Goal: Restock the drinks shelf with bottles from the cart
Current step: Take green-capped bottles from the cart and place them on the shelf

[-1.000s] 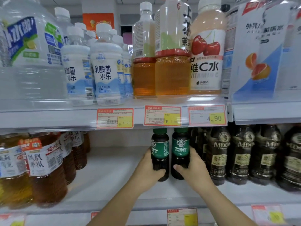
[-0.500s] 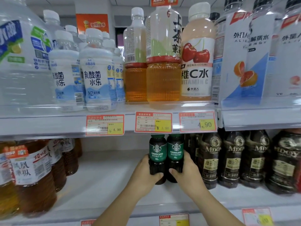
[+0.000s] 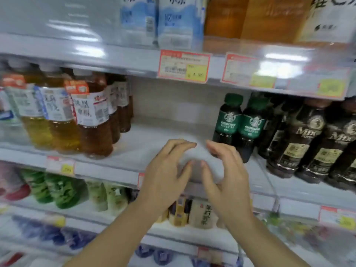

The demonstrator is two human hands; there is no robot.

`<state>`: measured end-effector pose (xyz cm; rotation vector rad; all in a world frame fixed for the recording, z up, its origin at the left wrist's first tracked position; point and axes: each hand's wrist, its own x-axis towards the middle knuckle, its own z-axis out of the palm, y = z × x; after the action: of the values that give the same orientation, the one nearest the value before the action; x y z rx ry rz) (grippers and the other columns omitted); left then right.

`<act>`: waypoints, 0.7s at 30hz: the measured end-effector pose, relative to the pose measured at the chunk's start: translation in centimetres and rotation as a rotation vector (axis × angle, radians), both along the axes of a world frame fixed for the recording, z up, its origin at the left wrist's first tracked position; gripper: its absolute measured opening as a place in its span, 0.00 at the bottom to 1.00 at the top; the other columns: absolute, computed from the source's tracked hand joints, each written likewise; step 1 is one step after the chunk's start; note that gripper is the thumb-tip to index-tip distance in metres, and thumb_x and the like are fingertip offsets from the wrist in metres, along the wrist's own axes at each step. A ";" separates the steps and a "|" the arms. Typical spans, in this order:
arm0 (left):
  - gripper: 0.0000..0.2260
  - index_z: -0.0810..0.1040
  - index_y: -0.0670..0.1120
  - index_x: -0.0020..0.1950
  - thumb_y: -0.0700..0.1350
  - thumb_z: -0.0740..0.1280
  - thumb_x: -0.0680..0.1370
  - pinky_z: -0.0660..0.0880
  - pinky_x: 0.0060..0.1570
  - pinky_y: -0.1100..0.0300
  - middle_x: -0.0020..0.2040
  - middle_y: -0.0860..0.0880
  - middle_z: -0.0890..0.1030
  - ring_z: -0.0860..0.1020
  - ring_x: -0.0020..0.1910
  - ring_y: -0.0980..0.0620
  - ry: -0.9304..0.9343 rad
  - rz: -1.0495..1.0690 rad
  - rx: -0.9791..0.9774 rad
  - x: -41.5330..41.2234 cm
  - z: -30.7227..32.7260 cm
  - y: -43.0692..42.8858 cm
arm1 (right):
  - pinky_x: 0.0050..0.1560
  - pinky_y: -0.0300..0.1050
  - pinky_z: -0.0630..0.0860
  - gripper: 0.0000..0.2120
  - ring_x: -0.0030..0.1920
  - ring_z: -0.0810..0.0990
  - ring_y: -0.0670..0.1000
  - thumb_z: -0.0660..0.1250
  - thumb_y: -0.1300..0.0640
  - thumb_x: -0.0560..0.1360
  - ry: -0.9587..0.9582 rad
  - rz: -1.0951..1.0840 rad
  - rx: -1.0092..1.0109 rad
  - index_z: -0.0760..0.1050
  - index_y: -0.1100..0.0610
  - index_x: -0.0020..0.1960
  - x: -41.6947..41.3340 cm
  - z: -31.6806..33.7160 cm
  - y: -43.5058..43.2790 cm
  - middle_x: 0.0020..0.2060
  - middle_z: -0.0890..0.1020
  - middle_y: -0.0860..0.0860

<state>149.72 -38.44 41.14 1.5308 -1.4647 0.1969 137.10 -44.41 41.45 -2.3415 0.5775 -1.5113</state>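
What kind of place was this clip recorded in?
Most likely a shop's drinks aisle, perhaps a supermarket: white shelves hold tea bottles and green-capped coffee bottles, with red-and-yellow price tags along the shelf edges.

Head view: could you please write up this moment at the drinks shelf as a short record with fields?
left hand: holds nothing, fingers loosely curved, in front of the shelf edge
right hand: holds nothing, fingers loosely curved, just left of the coffee
Americano bottles: two, green labels and caps, upright side by side, gripped by neither hand
middle shelf: bare stretch between the tea and the Americano
tea bottles: upright at the left
dark coffee bottles: upright at the right
image: motion-blurred
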 end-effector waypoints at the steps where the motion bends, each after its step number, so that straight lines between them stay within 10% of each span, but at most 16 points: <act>1: 0.11 0.76 0.49 0.59 0.44 0.63 0.76 0.70 0.53 0.69 0.56 0.55 0.75 0.74 0.53 0.59 0.010 0.032 -0.053 1.3 -1.3 2.3 | 0.53 0.42 0.74 0.12 0.52 0.77 0.47 0.62 0.57 0.75 0.036 0.105 -0.026 0.75 0.53 0.58 1.5 -0.8 1.4 0.51 0.78 0.47; 12: 0.09 0.80 0.45 0.52 0.40 0.62 0.76 0.72 0.44 0.61 0.47 0.49 0.81 0.77 0.44 0.54 0.523 0.829 0.352 10.3 -23.7 30.6 | 0.43 0.47 0.78 0.08 0.40 0.81 0.52 0.64 0.57 0.73 0.677 0.730 0.237 0.80 0.58 0.47 22.4 -19.4 18.4 0.42 0.83 0.53; 21: 0.11 0.78 0.54 0.57 0.43 0.62 0.78 0.76 0.51 0.51 0.54 0.52 0.80 0.78 0.51 0.51 0.894 1.043 0.732 17.8 -39.6 41.6 | 0.50 0.53 0.76 0.12 0.51 0.78 0.58 0.65 0.59 0.74 1.209 0.755 0.247 0.77 0.54 0.57 34.8 -37.6 25.1 0.51 0.81 0.55</act>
<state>167.51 3.20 1.56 2.4017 0.0946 -0.4322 171.91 -19.27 3.87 -2.5656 0.0271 0.3494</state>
